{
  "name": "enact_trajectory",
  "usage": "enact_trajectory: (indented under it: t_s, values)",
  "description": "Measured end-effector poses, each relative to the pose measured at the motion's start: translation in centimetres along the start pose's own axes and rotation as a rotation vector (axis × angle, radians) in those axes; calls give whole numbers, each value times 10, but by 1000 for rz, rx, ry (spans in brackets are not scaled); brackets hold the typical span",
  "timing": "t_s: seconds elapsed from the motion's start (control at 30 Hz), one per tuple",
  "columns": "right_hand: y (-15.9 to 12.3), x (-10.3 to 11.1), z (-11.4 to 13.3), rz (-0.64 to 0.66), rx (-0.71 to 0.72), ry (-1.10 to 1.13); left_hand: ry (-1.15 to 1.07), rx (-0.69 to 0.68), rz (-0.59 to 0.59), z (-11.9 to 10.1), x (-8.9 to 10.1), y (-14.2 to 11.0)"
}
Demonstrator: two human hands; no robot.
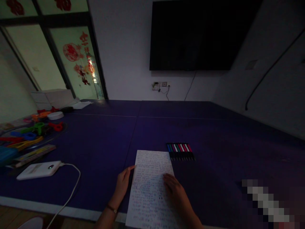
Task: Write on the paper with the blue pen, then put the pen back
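A sheet of paper (151,184) covered in handwritten lines lies on the purple table, its lower end reaching the bottom of the view. My left hand (123,183) rests at the sheet's left edge, its fingers stretched out and the fingertips touching that edge. Across the right side of the paper lies my right hand (175,187), palm down with the fingers extended. Just beyond the sheet's upper right corner is a neat row of several pens (181,151) with coloured and white sections and dark ends.
On the left, a white power bank (40,170) trails a white cable (76,184) over the front edge. Behind it sit colourful scissors (39,127), a white round item (55,115) and a white box (53,98). A dark television (190,35) hangs on the far wall. The lower right corner is pixelated.
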State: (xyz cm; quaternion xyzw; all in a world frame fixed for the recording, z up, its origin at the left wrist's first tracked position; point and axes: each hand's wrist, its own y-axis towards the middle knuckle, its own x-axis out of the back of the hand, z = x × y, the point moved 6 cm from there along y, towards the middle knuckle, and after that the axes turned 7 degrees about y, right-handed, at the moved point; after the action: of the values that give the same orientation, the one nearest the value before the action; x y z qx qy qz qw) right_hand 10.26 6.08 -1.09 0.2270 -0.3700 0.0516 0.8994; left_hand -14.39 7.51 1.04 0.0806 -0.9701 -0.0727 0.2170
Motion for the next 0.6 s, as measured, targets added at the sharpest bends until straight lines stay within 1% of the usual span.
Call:
enact_trajectory:
  t_s: [0.27,0.4,0.6]
  values:
    - [0,0,1,56,-18,-11,-94,29,29,1,-1,0]
    - [0,0,0,47,-23,-11,-94,46,29,3,-1,0]
    - [-1,-5,-4,85,-35,21,-80,74,18,6,-1,0]
